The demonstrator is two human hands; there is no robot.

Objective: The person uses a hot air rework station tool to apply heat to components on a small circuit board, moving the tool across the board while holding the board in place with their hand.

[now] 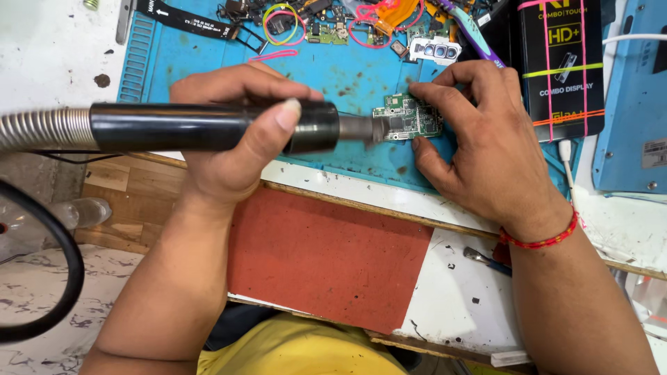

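yellow shirt (pixel 299 347) sits closest below me. i see my left hand (pixel 229 139) wrapped tight around the hot-air wand (pixel 208 127), nozzle touching the board (pixel 410 117) on the blue mat (pixel 333 69). my right hand (pixel 479 146) pinches that board's right edge between narrow fingers.

The person is wearing a yellow shirt (pixel 299 347), showing at six o'clock along the bottom edge. Both forearms are showing bare, with no sleeves reaching them. A thin red thread bracelet (pixel 542 241) is circling the right wrist, toward four o'clock. The left hand (pixel 233 142) and right hand (pixel 486 149) are wearing no gloves.
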